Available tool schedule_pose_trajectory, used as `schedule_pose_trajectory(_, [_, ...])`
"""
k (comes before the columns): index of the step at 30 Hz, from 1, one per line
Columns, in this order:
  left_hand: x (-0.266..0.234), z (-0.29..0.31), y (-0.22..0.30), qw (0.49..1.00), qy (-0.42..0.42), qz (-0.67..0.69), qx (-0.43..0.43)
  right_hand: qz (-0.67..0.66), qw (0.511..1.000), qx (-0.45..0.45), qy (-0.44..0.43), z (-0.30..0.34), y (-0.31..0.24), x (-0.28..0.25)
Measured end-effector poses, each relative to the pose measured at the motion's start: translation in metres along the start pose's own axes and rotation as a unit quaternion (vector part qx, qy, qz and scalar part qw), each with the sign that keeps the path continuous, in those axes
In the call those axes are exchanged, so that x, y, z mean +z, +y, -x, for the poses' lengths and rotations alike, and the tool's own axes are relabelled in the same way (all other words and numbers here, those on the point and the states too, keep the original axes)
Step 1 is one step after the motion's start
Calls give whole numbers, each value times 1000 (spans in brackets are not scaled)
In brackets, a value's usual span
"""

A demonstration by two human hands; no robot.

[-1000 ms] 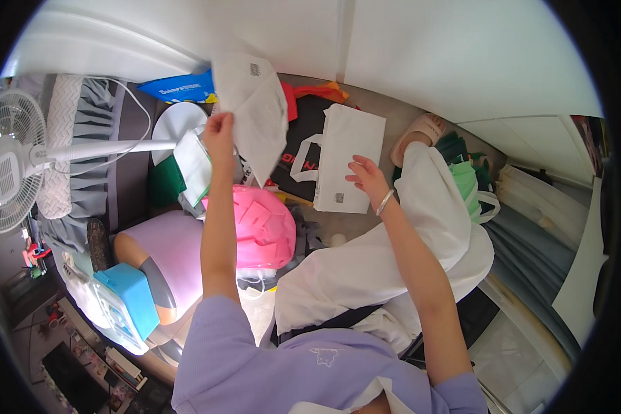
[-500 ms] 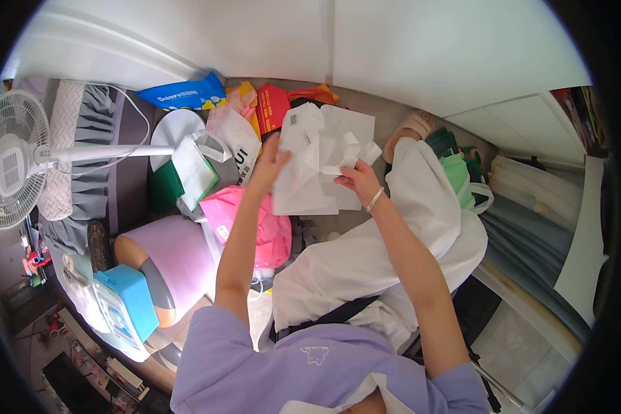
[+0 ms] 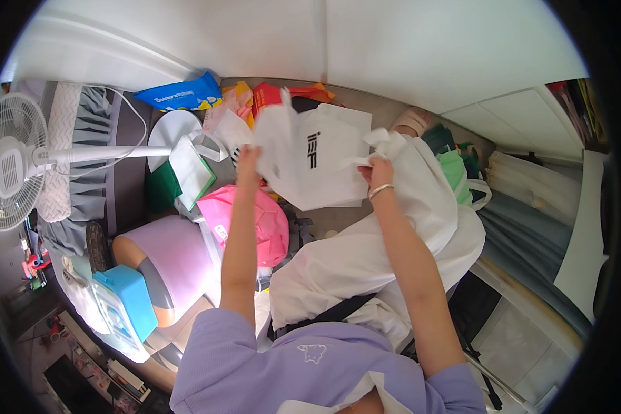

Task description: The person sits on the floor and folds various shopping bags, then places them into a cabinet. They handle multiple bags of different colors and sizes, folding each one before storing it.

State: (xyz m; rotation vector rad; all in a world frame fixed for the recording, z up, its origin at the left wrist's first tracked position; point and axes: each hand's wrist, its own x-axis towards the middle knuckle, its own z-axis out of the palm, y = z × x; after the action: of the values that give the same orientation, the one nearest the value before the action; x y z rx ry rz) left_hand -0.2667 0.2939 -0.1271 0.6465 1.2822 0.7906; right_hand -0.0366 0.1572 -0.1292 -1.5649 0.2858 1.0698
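Note:
A white shopping bag (image 3: 290, 165) with dark print hangs spread between my two hands in front of my knees. My right hand (image 3: 377, 174), with a bangle at its wrist, is closed on the bag's white strap handle (image 3: 378, 141). At the bag's left edge, my left hand (image 3: 248, 167) is closed on the material, its fingertips partly smeared. Part of the bag is blurred near its top left. Another flat white bag or sheet (image 3: 352, 123) lies behind it, mostly covered.
Left of my left arm lies a pink bag (image 3: 265, 231). Beyond are a blue bag (image 3: 183, 93), a red bag (image 3: 265, 95), and a green-and-white bag (image 3: 192, 169). A white fan (image 3: 10, 162) leans in at far left. Light green bags (image 3: 454, 174) lie beside my white-trousered leg (image 3: 428, 186).
The white bag has been turned and spread, so its dark print now shows. My left hand has moved slightly left and down onto its edge. My right hand still grips the handle.

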Motion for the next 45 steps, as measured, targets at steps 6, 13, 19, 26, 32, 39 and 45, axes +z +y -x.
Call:
schedule_pose_trajectory(6, [-62,10,76,949,-180,248,-77,73,984,-11,163,-36,14,-31])
schedule_pose_trajectory(13, [-38,49,109,970,-230,17,-82,380,788,-483,-33,31,-23,19])
schedule_pose_trajectory(19, [-16,70,144,922,-335,-159,-111,323,724,-573,-209,71,-106,61])
schedule_pose_trajectory(26, [-21,34,201,828,-280,-464,147,298,821,-303,-382,71,-161,36])
schedule_pose_trajectory(32, [32,16,185,912,-284,-176,238,46,920,-274,-276,47,-143,17])
schedule_pose_trajectory(39, [55,14,136,950,-217,-147,169,17,953,-236,-187,40,-132,-3])
schedule_pose_trajectory(45, [60,38,144,914,-281,-141,258,-41,951,-242,-189,10,-118,-25])
